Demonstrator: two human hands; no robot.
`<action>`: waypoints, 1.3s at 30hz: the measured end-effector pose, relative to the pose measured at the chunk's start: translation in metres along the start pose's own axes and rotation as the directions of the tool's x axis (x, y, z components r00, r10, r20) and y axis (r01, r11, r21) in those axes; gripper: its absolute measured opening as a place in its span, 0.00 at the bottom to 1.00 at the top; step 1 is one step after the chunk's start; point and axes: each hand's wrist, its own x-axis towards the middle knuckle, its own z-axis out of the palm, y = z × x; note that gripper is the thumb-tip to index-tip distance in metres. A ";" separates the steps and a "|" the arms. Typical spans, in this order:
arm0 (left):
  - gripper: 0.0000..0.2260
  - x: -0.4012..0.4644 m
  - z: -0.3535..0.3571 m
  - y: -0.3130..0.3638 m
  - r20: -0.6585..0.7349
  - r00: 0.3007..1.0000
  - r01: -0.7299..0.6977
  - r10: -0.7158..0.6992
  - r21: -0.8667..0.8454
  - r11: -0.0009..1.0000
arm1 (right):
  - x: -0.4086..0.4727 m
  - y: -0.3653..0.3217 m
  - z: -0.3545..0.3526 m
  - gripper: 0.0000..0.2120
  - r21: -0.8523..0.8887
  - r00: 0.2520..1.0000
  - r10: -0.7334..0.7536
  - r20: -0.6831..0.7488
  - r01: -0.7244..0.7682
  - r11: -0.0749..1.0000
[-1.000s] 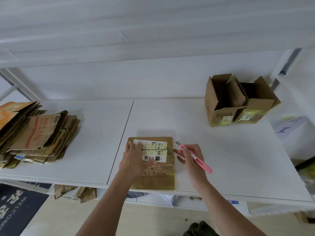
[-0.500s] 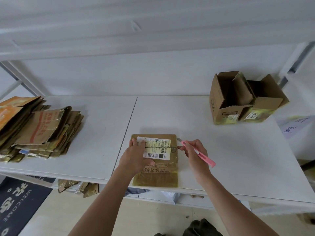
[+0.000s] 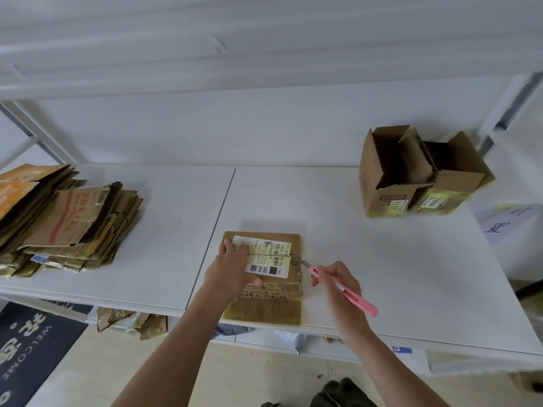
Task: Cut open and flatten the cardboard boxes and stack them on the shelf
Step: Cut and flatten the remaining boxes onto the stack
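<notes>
Left hand [image 3: 232, 268] presses flat on sealed box [image 3: 264, 301]; right hand [image 3: 338, 284] pinches pink cutter [image 3: 343, 290] beside it.

The left hand [image 3: 232, 268] covers the label's [image 3: 269, 257] left part and the box [image 3: 264, 304] beneath it; the stack [image 3: 58, 218] runs off the left edge; the mat [image 3: 26, 345] is cropped; label print is too small to read; the shelf [image 3: 411, 274] hides the cardboard scraps [image 3: 132, 321] below.
</notes>
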 end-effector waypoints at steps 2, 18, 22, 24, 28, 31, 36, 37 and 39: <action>0.42 -0.001 0.001 0.000 -0.006 1.000 -0.006 0.006 0.006 1.000 | -0.008 0.002 -0.002 0.07 -0.025 1.000 0.001 0.014 0.000 1.000; 0.41 -0.012 0.014 -0.013 -0.127 0.991 -0.069 0.037 -0.266 0.962 | 0.038 0.023 -0.085 0.14 -0.890 0.949 -0.116 0.294 0.316 0.328; 0.38 -0.018 0.016 -0.026 -0.166 0.986 -0.061 -0.015 -0.445 0.894 | 0.054 0.025 -0.097 0.25 -0.958 0.960 0.089 0.266 0.254 0.130; 0.35 -0.021 0.015 -0.032 -0.215 0.974 -0.046 -0.072 -0.497 0.867 | 0.061 0.013 -0.089 0.27 -0.940 0.962 0.060 0.266 0.246 0.237; 0.37 -0.026 0.015 -0.035 -0.262 0.930 0.058 -0.258 -0.588 0.807 | 0.074 -0.023 -0.037 0.21 -0.648 0.891 -0.206 0.405 0.438 0.623; 0.40 -0.029 0.020 -0.034 -0.173 0.902 0.216 -0.396 -0.612 0.761 | 0.070 -0.034 0.006 0.23 -0.504 0.803 -0.174 0.570 0.509 0.698; 0.19 -0.031 0.028 -0.041 -0.004 0.869 0.280 -0.495 -0.820 0.498 | 0.037 -0.017 0.047 0.26 -0.625 0.815 -0.095 0.571 0.507 0.593; 0.18 -0.031 0.029 -0.044 0.002 0.861 0.267 -0.509 -0.853 0.448 | 0.030 -0.017 0.054 0.25 -0.647 0.825 -0.110 0.555 0.511 0.565; 0.21 -0.032 0.029 -0.050 0.020 0.846 0.226 -0.533 -0.919 0.324 | 0.019 -0.016 0.064 0.22 -0.690 0.840 -0.135 0.526 0.514 0.510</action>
